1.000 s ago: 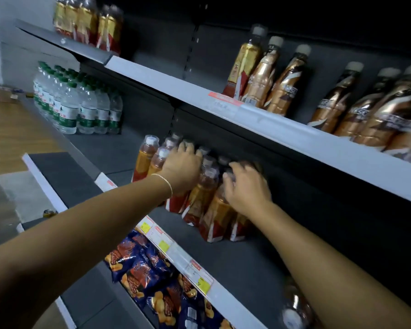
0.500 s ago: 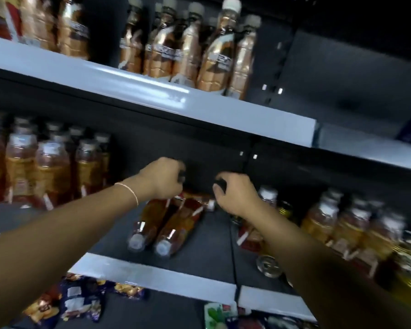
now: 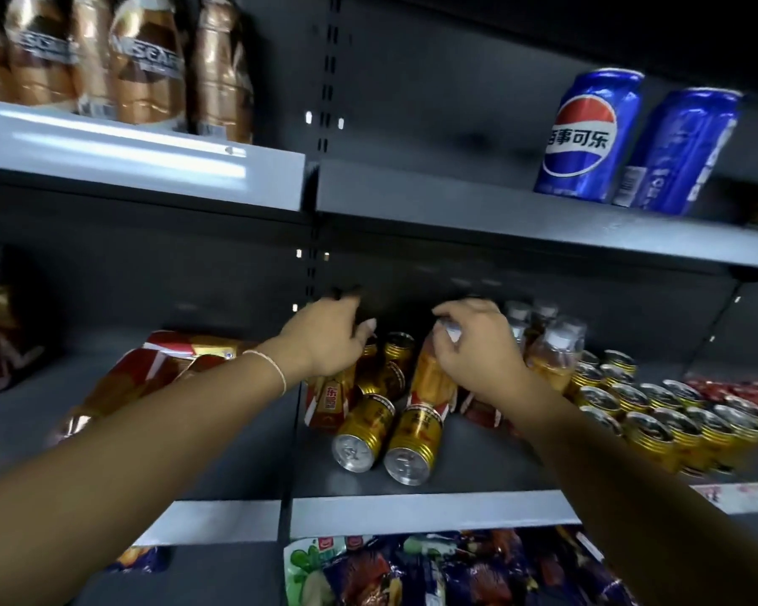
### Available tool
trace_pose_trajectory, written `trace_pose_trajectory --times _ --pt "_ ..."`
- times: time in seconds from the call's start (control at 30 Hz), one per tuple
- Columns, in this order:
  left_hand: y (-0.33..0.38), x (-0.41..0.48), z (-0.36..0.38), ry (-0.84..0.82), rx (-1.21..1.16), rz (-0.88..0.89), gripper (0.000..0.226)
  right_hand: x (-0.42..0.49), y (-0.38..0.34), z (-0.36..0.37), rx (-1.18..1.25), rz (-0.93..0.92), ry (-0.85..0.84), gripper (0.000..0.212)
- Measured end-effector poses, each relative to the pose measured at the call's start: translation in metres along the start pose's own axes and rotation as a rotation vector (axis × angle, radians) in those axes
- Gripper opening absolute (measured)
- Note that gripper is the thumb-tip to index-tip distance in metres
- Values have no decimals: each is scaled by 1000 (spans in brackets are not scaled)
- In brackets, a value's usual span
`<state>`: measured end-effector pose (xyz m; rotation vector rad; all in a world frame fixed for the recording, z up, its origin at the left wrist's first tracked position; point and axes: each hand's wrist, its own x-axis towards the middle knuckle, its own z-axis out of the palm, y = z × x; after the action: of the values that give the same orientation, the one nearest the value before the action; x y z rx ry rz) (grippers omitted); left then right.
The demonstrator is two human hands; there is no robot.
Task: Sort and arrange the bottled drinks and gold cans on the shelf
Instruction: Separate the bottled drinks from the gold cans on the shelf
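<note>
Mid shelf (image 3: 412, 511): left hand (image 3: 324, 343) curled over the top of a red-label bottle (image 3: 327, 402), right hand (image 3: 478, 352) pinching the cap of an orange bottle (image 3: 429, 378) just beside it, both tilted. 2 gold cans (image 3: 359, 433) lie on their sides in front, btwn the arms. Upright cans (image 3: 657, 424) stand on the right w/ more bottles (image 3: 554, 356) behind.

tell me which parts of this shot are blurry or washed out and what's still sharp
Head view: motion blur smears the brown bottles top left and the lying bottles at left; glare streaks the upper shelf edge; the blue cans and fallen gold cans read sharp; the shelf back sits in deep shadow; wide-angle bending tilts straight lines toward the edges.
</note>
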<state>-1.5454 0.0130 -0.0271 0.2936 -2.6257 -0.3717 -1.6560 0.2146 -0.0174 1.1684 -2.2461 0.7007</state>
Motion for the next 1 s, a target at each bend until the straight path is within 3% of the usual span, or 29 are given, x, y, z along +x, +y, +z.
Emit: trace_pose_trajectory --times 0.23,0.33,0.4,0.57,0.67,0.83,1.0 --pt "5 4 15 -14 156 -121 48 -5 27 5 -72 59 -207 58" --pt "0 1 16 -20 103 -181 40 -1 25 12 -59 80 -312 68" --pt "-3 -2 17 -13 28 -217 48 1 25 17 -60 86 -350 74" --pt "-8 -9 23 -40 -122 -288 78 2 29 23 -160 93 -346 89" --pt "-6 -12 27 -32 -138 -267 90 -4 35 22 -100 109 -345 91" --pt "3 -19 29 3 -139 -242 89 -15 44 20 160 161 -302 82" --pt "9 -26 31 44 -113 -198 90 -27 42 12 184 147 -190 82"
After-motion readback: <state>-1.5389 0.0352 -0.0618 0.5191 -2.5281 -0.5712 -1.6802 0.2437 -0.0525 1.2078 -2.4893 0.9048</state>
